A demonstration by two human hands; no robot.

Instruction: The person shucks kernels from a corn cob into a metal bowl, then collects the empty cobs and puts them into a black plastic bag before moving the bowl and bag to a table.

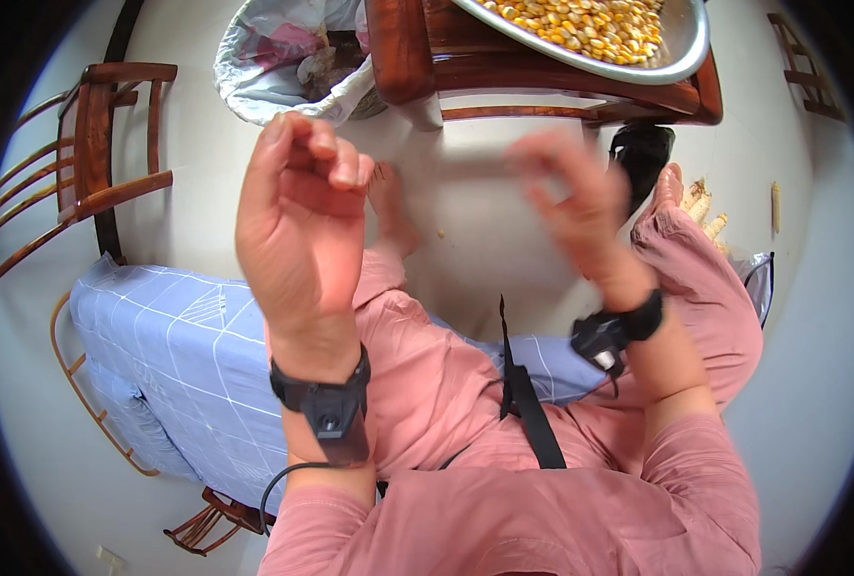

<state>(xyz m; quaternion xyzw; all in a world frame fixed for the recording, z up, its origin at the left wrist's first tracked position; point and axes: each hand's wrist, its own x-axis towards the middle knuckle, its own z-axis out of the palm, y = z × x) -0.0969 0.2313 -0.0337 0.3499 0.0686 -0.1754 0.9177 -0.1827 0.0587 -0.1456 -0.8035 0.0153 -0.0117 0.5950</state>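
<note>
My left hand is raised palm up with its fingers curled, and nothing shows in it. It appears just below the rim of a lined waste bin. Blurred by motion, my right hand has bent fingers set apart and no object visible between them. Both wrists wear black straps with small devices. Beyond the right hand, a metal basin of loose corn kernels rests on a reddish wooden stool or chair.
Bare corn cobs lie on the floor at right, near my foot, with a single cob farther right. A black bag is beside the wooden furniture. A wooden chair stands at left, above a blue checked cloth-covered seat.
</note>
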